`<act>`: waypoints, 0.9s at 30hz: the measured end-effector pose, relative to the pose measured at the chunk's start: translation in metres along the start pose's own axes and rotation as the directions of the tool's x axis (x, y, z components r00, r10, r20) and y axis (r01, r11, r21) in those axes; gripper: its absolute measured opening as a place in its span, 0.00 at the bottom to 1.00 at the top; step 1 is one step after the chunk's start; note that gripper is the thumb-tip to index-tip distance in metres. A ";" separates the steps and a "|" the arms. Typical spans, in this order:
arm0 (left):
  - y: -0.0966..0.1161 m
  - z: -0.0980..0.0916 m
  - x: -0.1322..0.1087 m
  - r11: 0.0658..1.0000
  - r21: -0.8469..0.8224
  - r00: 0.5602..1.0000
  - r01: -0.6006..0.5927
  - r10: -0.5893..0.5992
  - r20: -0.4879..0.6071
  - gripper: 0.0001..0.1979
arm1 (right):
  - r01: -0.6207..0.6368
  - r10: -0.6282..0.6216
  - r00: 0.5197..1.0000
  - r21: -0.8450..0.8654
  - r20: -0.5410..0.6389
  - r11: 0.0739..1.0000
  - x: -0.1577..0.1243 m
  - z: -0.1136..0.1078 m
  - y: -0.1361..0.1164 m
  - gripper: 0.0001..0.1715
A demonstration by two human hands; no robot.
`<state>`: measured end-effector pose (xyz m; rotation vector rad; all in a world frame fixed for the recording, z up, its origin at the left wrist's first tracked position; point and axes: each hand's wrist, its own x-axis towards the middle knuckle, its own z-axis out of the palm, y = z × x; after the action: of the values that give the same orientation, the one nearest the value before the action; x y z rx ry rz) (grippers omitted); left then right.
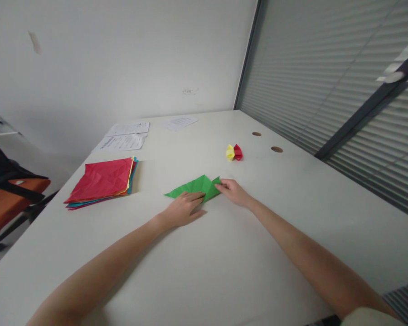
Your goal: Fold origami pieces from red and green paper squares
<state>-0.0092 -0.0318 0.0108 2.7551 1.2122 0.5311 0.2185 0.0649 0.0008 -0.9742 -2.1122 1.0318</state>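
Note:
A green sheet of paper (193, 185), folded into a pointed shape, lies on the white table in front of me. Its right corner is turned up into a smaller flap. My left hand (185, 208) rests flat on the paper's lower edge, fingers stretched and thumb apart. At the right end, my right hand (234, 191) pinches the folded flap between thumb and fingers. Farther back sits a small folded paper piece (237, 153), yellow on its left half and red on its right.
A stack of coloured paper (104, 181), red on top, lies at the left. Printed sheets (122, 141) are spread toward the wall. Two round holes (276, 149) pierce the table near the blinds (313, 81). An orange chair (17, 199) stands beyond the left edge.

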 end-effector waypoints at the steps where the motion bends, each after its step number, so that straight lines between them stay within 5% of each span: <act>1: 0.002 0.001 0.000 1.000 0.012 1.000 0.014 -0.014 -0.004 0.20 | -0.012 0.012 1.000 0.042 -0.016 0.999 0.006 0.001 0.000 0.21; 6: 0.003 0.004 -0.001 0.993 0.051 0.994 0.105 -0.104 -0.015 0.25 | 0.000 0.014 0.998 0.215 -0.061 0.977 0.033 0.010 0.001 0.22; 9: 0.002 0.005 -0.001 0.994 0.013 0.994 0.104 -0.104 -0.012 0.24 | -0.089 0.089 0.995 0.001 -0.045 0.996 0.045 0.016 -0.003 0.19; 13: 0.000 0.008 -0.002 0.997 0.003 0.997 0.073 -0.073 -0.018 0.18 | -0.250 0.221 0.968 -0.378 -0.118 0.892 0.057 0.023 -0.012 0.12; 27: -0.004 0.015 -0.002 0.999 -0.010 0.993 -0.046 0.044 -0.110 0.13 | -0.392 0.258 0.916 -0.556 -0.306 0.733 0.049 0.037 -0.019 0.13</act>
<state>-0.0084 -0.0298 -0.0045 2.7822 1.1667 0.7007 0.1568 0.0814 0.0056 -1.7409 -2.1679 0.3351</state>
